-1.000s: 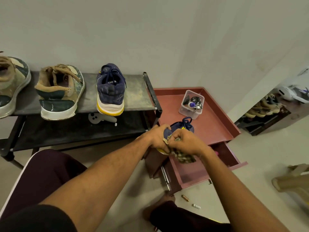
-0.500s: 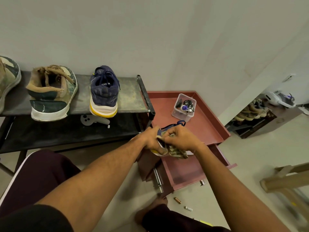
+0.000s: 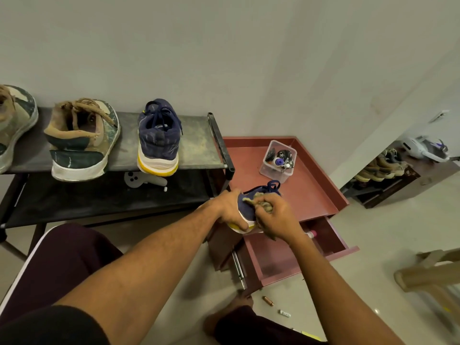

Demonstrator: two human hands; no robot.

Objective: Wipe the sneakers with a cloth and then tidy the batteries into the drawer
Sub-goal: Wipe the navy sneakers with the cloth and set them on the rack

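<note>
Navy mesh and a yellow-and-white sole, that is the sneaker (image 3: 245,207) being worked on, held up over the front edge of the reddish-brown cabinet worktop (image 3: 316,192). The left hand (image 3: 225,210) is wrapping around the heel end, fingers curled under the sole. The right hand (image 3: 276,216) is bunching a drab, mottled cloth (image 3: 266,204) against the upper, fingers closed tight on the fabric.

Its twin, the second navy sneaker (image 3: 158,138), is sitting heel-out on the top shelf of the dark metal shoe rack (image 3: 199,145), beside a pair of muddy tan-and-green sneakers (image 3: 82,138). My read: wiping is in progress, and those others are looking far from clean.

Just below the hands, the reddish-brown drawer (image 3: 286,257) is standing open. On the floor in front of it, a copper-coloured battery (image 3: 268,301) and a small white battery (image 3: 284,313) are lying close to the person's foot.

Risks from here: the sneaker is hanging in the air with only a heel grip, so a hard scrub could twist it loose and drop it into the drawer or against the clear plastic tub of odds and ends (image 3: 278,158). And those loose batteries are round; one shuffle of the foot could roll them under the cabinet.
</note>
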